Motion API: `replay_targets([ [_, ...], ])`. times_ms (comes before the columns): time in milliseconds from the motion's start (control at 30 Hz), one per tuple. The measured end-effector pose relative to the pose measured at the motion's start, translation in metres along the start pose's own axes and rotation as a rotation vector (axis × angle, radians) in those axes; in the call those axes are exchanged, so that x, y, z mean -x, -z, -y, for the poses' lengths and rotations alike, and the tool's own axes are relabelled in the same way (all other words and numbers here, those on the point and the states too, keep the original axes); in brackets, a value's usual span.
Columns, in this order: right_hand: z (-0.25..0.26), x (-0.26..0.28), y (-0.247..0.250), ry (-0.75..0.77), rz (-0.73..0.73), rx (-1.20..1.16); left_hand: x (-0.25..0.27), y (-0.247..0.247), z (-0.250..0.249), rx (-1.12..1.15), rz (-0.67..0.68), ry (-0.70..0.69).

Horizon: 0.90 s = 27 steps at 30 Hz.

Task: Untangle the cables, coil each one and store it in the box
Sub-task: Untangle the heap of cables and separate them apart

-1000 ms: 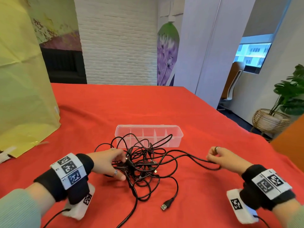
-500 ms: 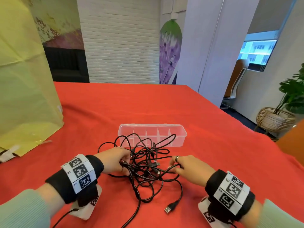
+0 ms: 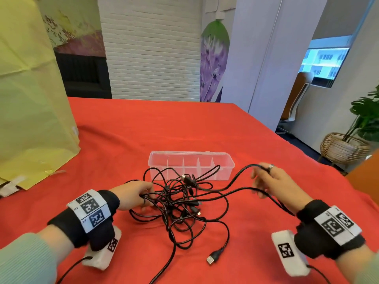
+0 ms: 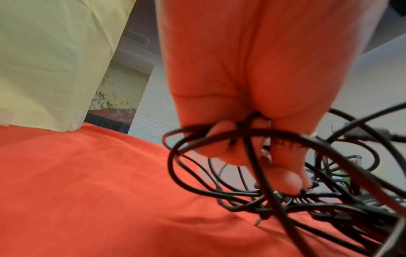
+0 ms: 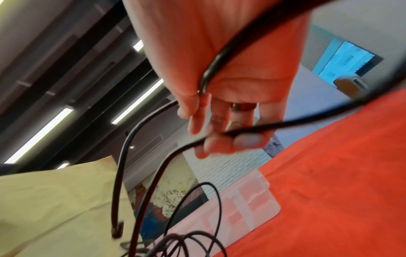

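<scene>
A knot of black cables (image 3: pixel 180 203) lies on the red tablecloth in front of a clear divided plastic box (image 3: pixel 190 163). My left hand (image 3: pixel 135 194) grips several strands at the knot's left side; in the left wrist view its fingers (image 4: pixel 222 144) curl round the cables (image 4: pixel 248 139). My right hand (image 3: pixel 272 181) is raised to the right and holds a loop of one black cable (image 3: pixel 238 181) drawn out of the knot. In the right wrist view the cable (image 5: pixel 219 66) crosses the palm and runs under the fingertips (image 5: pixel 248 140). A free USB plug (image 3: pixel 212 258) lies near me.
A large yellow paper bag (image 3: pixel 30 119) stands at the table's left. The red cloth (image 3: pixel 184 124) stretches far beyond the box. The table's right edge falls off toward a chair (image 3: pixel 297 95) and a potted plant in a wicker basket (image 3: pixel 344 148).
My right hand went into the knot, then moved back out to the right and up with a cable loop. The left hand stayed gripping the knot's left side.
</scene>
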State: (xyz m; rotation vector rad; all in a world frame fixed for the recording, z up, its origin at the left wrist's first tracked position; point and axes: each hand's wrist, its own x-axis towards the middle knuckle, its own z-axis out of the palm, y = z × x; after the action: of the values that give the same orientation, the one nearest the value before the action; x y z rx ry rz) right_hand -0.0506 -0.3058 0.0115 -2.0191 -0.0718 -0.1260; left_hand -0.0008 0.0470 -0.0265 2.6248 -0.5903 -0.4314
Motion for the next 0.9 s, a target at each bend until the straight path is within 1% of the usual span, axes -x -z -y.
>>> replay_targets([
  [67,-0.004,0.001,0.010,-0.118,-0.082,-0.145,-0.001,0.001,0.002,-0.013,-0.005,0.002],
  [100,-0.008,0.000,0.015,-0.149,-0.115,-0.138,-0.002,0.001,0.003,-0.003,-0.006,-0.002],
  [133,-0.013,-0.001,0.020,-0.169,-0.135,-0.070,-0.003,0.002,0.004,0.030,-0.006,-0.009],
  [200,-0.026,-0.005,0.031,-0.203,-0.136,0.229,-0.003,0.003,0.005,0.117,-0.003,-0.015],
  [267,-0.034,-0.006,0.039,-0.268,-0.136,0.542,-0.001,0.005,0.005,0.136,0.000,-0.012],
  [333,-0.035,-0.004,0.042,-0.326,-0.129,0.780,0.002,0.007,0.007,0.148,0.034,-0.016],
  [367,-0.033,-0.001,0.040,-0.323,-0.120,0.886,0.004,0.008,0.007,0.166,0.057,-0.024],
  [400,-0.031,0.000,0.035,-0.283,-0.134,0.974,0.005,0.009,0.007,0.176,0.076,-0.030],
  [433,-0.026,0.003,0.028,-0.191,-0.164,1.045,0.006,0.009,0.007,0.169,0.091,-0.034],
  [500,-0.011,0.009,0.004,0.092,-0.200,1.119,0.006,0.008,0.008,0.097,0.114,-0.019],
  [533,0.000,0.013,-0.012,0.212,-0.154,1.101,0.006,0.006,0.009,0.051,0.128,0.000],
  [567,0.009,0.016,-0.029,0.294,-0.053,1.079,0.006,0.003,0.008,0.006,0.141,0.015],
  [600,0.015,0.018,-0.046,0.337,0.075,1.054,0.005,-0.001,0.007,-0.034,0.147,0.024],
  [633,0.020,0.019,-0.065,0.334,0.203,1.060,0.004,-0.004,0.005,-0.069,0.138,0.020],
  [667,0.022,0.019,-0.083,0.315,0.300,1.086,0.004,-0.007,0.003,-0.098,0.121,0.011],
  [733,0.024,0.013,-0.110,0.262,0.424,1.167,0.004,-0.010,0.000,-0.122,0.080,-0.008],
  [800,0.022,0.005,-0.125,0.229,0.457,1.225,0.005,-0.012,-0.002,-0.134,0.024,-0.034],
  [900,0.021,-0.004,-0.130,0.257,0.380,1.174,0.007,-0.011,-0.001,-0.287,-0.155,-0.010],
])
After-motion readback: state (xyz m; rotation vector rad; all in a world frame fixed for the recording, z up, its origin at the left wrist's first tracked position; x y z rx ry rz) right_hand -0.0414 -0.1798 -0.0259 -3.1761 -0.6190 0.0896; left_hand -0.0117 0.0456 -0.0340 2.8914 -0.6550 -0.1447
